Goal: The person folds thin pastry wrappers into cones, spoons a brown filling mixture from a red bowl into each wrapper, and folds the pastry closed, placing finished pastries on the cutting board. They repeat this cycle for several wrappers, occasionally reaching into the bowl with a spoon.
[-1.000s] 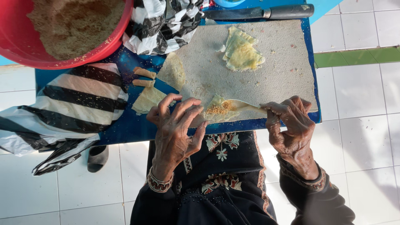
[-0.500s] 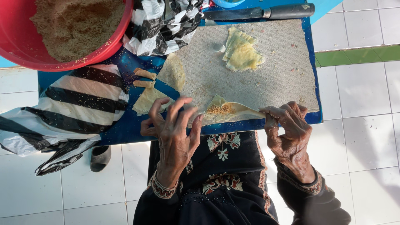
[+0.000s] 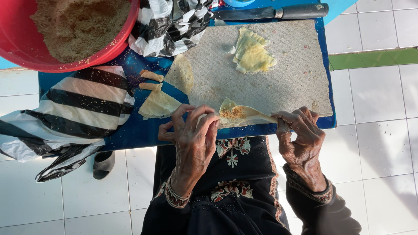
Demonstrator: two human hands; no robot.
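Now pinching thin wrapper (image 3: 228, 114) at near edge of grey board (image 3: 278, 74), brown filling on top. Left hand (image 3: 191, 135) fingers holding left end; right hand (image 3: 300, 130) fingers holding long tail. Lying left to right between both hands, equally near.

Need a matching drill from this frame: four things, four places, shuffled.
Things:
1. red bowl
2. knife
3. spoon
4. folded wrappers

Places:
A. in the right hand
B. top left corner
C. mid board
D. above the board's far edge

Pairs: 1-B, 2-D, 3-A, 4-C
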